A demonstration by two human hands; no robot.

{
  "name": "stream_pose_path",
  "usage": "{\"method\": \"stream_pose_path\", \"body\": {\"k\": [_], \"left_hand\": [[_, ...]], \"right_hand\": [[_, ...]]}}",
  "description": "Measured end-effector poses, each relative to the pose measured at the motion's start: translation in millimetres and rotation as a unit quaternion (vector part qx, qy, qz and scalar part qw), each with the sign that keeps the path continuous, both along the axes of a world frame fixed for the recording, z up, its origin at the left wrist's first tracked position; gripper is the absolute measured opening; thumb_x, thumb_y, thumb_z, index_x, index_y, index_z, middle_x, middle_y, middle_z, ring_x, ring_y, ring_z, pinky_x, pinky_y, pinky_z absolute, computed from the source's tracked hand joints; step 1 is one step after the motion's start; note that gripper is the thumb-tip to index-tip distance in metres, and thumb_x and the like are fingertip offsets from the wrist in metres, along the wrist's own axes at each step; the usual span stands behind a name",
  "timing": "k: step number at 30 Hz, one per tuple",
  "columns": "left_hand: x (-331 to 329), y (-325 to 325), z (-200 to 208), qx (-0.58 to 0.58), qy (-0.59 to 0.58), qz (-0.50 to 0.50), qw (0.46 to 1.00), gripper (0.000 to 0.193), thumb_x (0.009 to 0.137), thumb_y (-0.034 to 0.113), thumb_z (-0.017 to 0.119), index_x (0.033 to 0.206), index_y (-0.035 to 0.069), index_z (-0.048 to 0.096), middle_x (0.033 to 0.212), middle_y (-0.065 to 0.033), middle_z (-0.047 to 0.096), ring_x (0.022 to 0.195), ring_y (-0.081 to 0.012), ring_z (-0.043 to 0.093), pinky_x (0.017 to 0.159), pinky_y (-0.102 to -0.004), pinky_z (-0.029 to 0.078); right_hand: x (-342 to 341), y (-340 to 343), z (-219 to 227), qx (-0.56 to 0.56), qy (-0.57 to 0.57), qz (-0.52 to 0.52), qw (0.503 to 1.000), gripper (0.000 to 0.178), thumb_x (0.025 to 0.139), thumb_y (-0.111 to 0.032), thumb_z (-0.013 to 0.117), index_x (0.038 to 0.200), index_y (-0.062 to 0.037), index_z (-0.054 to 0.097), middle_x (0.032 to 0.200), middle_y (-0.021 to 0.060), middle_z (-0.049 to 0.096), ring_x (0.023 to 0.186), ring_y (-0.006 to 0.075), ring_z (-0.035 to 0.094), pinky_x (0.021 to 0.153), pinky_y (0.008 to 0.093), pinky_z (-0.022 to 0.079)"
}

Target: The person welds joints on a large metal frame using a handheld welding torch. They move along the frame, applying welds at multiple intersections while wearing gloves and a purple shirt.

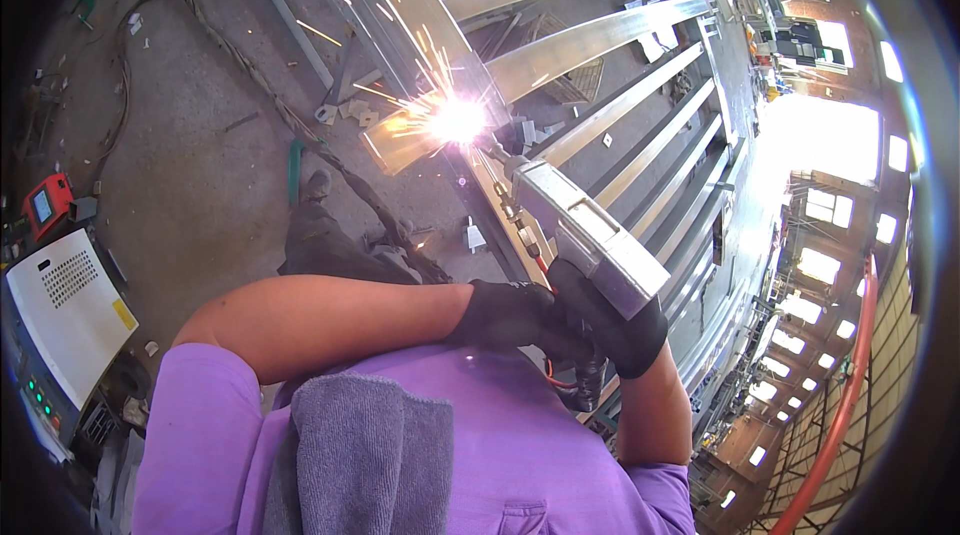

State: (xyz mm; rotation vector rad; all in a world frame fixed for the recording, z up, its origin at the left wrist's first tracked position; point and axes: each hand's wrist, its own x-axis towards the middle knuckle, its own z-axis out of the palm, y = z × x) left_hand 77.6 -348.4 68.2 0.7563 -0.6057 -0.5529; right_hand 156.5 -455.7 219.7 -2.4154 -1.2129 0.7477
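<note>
A silver box-bodied welding gun slants up and to the left across the middle. My right hand, in a black glove, is wrapped round its rear grip. From the left comes my left hand, also black-gloved, closed against the grip beside the right one; its fingertips blend into the dark handle. The nozzle meets a metal frame at a bright welding arc, which throws orange sparks up and left. Glare hides the joint itself. A short metal tube end juts out left of the arc.
Parallel metal bars of the frame stretch away to the right. Cables trail over the concrete floor on the left. A white machine cabinet with a red control box stands at far left. A red hose curves down the right side.
</note>
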Motion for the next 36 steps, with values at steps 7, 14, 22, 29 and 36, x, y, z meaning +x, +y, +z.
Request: {"method": "stream_pose_path", "body": {"k": [7, 14, 22, 29, 36], "left_hand": [[0, 6, 10, 0.013, 0.001, 0.008, 1.000, 0.033, 0.105, 0.032, 0.060, 0.123, 0.007, 0.071, 0.117, -0.0109, 0.072, 0.111, -0.0198, 0.067, 0.098, -0.0363, 0.051], [0, -5, 2, 0.010, 0.001, -0.004, 1.000, 0.033, 0.104, 0.033, 0.061, 0.121, 0.007, 0.073, 0.112, -0.0103, 0.072, 0.108, -0.0190, 0.067, 0.096, -0.0362, 0.052], [-5, -20, -3, 0.026, -0.073, 0.039, 0.996, 0.031, 0.101, 0.029, 0.069, 0.122, 0.007, 0.074, 0.114, -0.0096, 0.075, 0.109, -0.0171, 0.068, 0.098, -0.0350, 0.052], [10, 2, 34, 0.083, -0.063, -0.012, 0.994, 0.031, 0.101, 0.031, 0.069, 0.122, 0.008, 0.073, 0.116, -0.0085, 0.074, 0.110, -0.0165, 0.067, 0.099, -0.0341, 0.050], [15, 11, 51, 0.117, -0.089, -0.020, 0.989, 0.029, 0.103, 0.031, 0.065, 0.123, 0.010, 0.069, 0.113, -0.0078, 0.071, 0.103, -0.0188, 0.066, 0.096, -0.0334, 0.049]], "right_hand": [[0, -1, 0, 0.005, -0.019, 0.015, 1.000, 0.034, 0.097, -0.015, 0.070, 0.131, -0.0085, 0.069, 0.119, 0.0131, 0.072, 0.105, 0.0289, 0.071, 0.091, 0.0389, 0.056], [-6, 3, 0, 0.033, 0.104, -0.134, 0.985, 0.028, 0.096, -0.011, 0.072, 0.122, 0.0005, 0.069, 0.100, 0.0079, 0.071, 0.082, 0.0146, 0.068, 0.071, 0.0322, 0.055], [-13, -13, 9, 0.073, -0.133, 0.097, 0.984, 0.022, 0.091, -0.010, 0.074, 0.111, -0.0002, 0.071, 0.098, 0.0091, 0.071, 0.088, 0.0199, 0.068, 0.077, 0.0342, 0.054], [-21, -26, 16, 0.107, 0.105, -0.229, 0.962, 0.023, 0.094, -0.010, 0.068, 0.116, -0.0032, 0.072, 0.107, 0.0119, 0.073, 0.102, 0.0286, 0.070, 0.089, 0.0388, 0.054], [-17, -10, 19, 0.274, 0.091, -0.222, 0.931, 0.026, 0.094, -0.011, 0.073, 0.119, -0.0031, 0.072, 0.107, 0.0114, 0.074, 0.100, 0.0258, 0.071, 0.088, 0.0368, 0.054]]}}
